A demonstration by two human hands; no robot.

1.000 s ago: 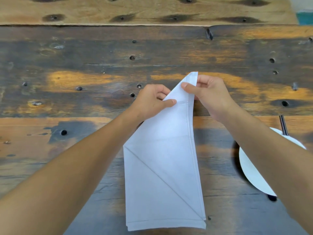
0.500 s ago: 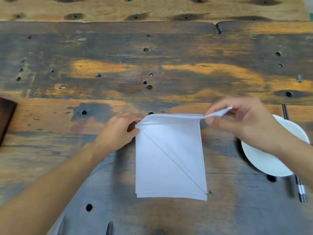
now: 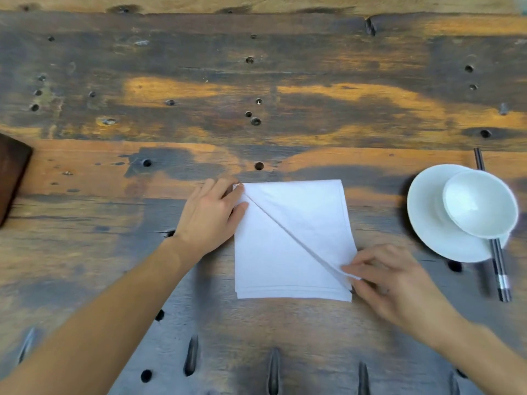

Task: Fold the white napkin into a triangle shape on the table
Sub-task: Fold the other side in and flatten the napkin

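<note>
The white napkin (image 3: 291,240) lies flat on the worn wooden table (image 3: 256,95) as a rough square, with a diagonal fold edge running from its far left corner to its near right corner. My left hand (image 3: 212,216) rests at the napkin's left side, fingertips pressing the far left corner down. My right hand (image 3: 387,276) pinches the tip of the folded flap between thumb and fingers at the near right corner.
A white saucer (image 3: 433,232) with a small white bowl (image 3: 480,206) on it sits right of the napkin, dark chopsticks (image 3: 497,252) lying under them. A dark brown object (image 3: 11,175) pokes in at the left edge. The table has holes and slots.
My right hand brought the raised flap tip down and toward me, from the far right to the near right corner, laying the flap flat. My left hand stayed pressing the far left corner.
</note>
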